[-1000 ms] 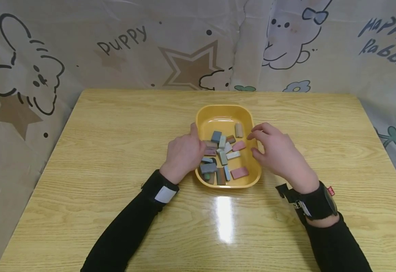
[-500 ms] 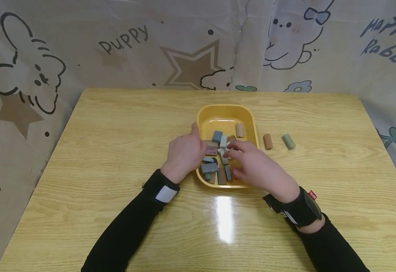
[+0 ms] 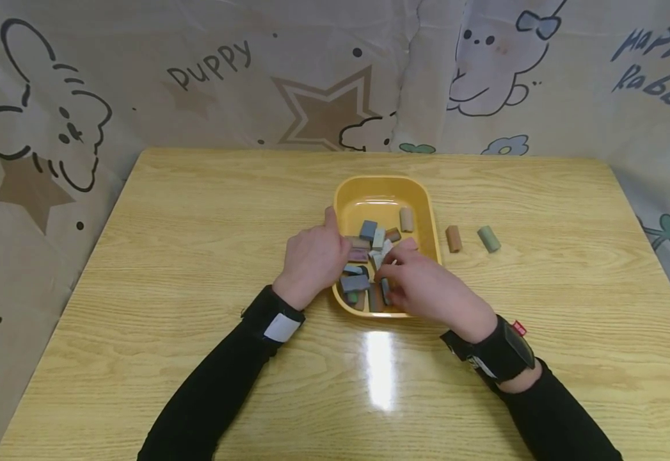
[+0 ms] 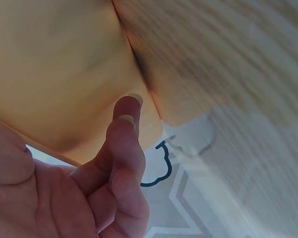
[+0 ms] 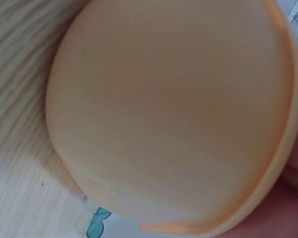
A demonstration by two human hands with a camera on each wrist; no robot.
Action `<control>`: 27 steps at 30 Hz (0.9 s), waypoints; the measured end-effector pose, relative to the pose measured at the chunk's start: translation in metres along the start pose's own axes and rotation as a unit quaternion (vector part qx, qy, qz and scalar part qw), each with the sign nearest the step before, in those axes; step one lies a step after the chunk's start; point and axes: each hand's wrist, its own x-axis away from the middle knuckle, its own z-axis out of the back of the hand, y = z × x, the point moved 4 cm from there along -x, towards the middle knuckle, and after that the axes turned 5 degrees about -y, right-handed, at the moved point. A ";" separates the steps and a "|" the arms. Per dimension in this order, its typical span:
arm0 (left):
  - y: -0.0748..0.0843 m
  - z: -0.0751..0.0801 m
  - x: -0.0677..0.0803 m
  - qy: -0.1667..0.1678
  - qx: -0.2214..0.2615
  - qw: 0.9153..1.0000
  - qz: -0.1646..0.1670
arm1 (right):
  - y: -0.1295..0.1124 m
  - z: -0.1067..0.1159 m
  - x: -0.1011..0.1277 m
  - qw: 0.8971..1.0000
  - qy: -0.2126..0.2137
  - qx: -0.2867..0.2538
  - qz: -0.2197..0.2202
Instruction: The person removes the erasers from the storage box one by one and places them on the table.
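A yellow tray (image 3: 382, 185) in the middle of the wooden table holds several small coloured blocks, among them a blue-grey one (image 3: 367, 229) and a tan cylinder (image 3: 406, 219). My left hand (image 3: 314, 256) grips the tray's left rim, thumb lying along the edge. In the left wrist view its curled fingers (image 4: 126, 129) lie against the tray wall (image 4: 64, 74). My right hand (image 3: 418, 282) reaches into the near right part of the tray, fingertips curled and pinching a pale block (image 3: 378, 258). The right wrist view shows only the tray's outer wall (image 5: 174, 109).
A brown cylinder (image 3: 453, 238) and a green cylinder (image 3: 488, 239) lie on the table just right of the tray. A cartoon-print cloth hangs behind and around the table. Light glares on the tabletop (image 3: 379, 368) near the front.
My right hand has come from the tray's right side into the tray and curled its fingers among the blocks. The two cylinders it covered now show. The left hand has stayed on the rim.
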 end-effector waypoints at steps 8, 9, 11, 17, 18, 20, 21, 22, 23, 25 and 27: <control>0.000 -0.001 -0.001 -0.001 -0.003 1.000 0.001 | 0.002 -0.003 0.000 1.000 -0.023 -0.015 -0.014; 0.000 -0.001 -0.001 -0.002 -0.003 1.000 0.001 | 0.002 -0.003 0.000 0.999 -0.024 -0.018 -0.013; 0.000 -0.001 -0.001 -0.001 -0.003 1.000 0.002 | 0.002 -0.003 0.000 0.999 -0.025 -0.021 -0.012; -0.001 -0.001 -0.002 -0.004 -0.001 1.000 0.004 | 0.002 -0.003 -0.002 0.999 -0.023 -0.031 -0.010; -0.001 -0.001 -0.002 -0.005 -0.001 1.000 0.004 | 0.002 -0.003 -0.002 0.999 -0.023 -0.033 -0.009; -0.001 -0.002 -0.002 -0.006 -0.002 1.000 0.005 | 0.002 -0.004 -0.002 0.999 -0.027 -0.037 -0.010; -0.001 -0.002 -0.002 -0.006 -0.001 1.000 0.005 | 0.002 -0.004 -0.002 0.999 -0.031 -0.040 -0.011; -0.001 -0.002 -0.002 -0.007 -0.001 1.000 0.006 | 0.002 -0.003 -0.002 0.998 -0.033 -0.044 -0.012; -0.001 -0.002 -0.002 -0.007 0.000 1.000 0.006 | 0.003 -0.003 -0.002 0.998 -0.035 -0.048 -0.011; -0.001 -0.002 -0.002 -0.008 -0.001 1.000 0.007 | 0.003 -0.003 -0.002 0.998 -0.034 -0.058 -0.008; -0.001 -0.001 -0.002 -0.007 0.000 1.000 0.007 | 0.004 -0.003 -0.002 0.998 -0.030 -0.063 -0.003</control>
